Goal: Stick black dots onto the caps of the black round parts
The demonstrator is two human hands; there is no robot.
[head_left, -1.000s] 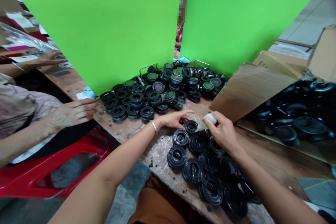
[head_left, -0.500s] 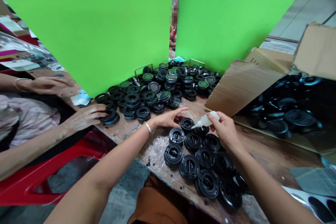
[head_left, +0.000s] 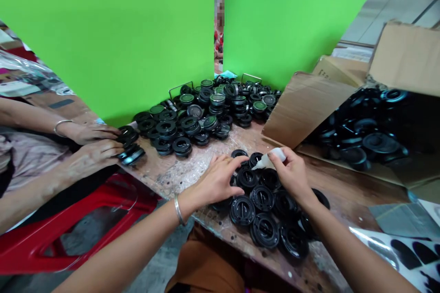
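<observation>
Several round black parts (head_left: 262, 198) lie close together on the wooden table in front of me. My right hand (head_left: 290, 171) is closed round a small white squeeze bottle (head_left: 271, 159), whose narrow tip points down and left at the parts. To the left of the bottle, my left hand (head_left: 222, 178) has its thumb and fingers apart, beside the black parts and partly over them. I cannot see it grip any of them. A bracelet circles my left wrist.
A heap of black round pieces (head_left: 195, 119) stands before green panels (head_left: 113, 32). At the left, a person's hands (head_left: 99, 146) handle similar pieces above a red chair (head_left: 85, 224). An open cardboard box (head_left: 295, 105) of black pieces is at the right.
My left hand has moved down and nearer over the parts. The bottle tip is over a different spot. The other person's two hands have come together at the stacked pieces. The view has shifted slightly.
</observation>
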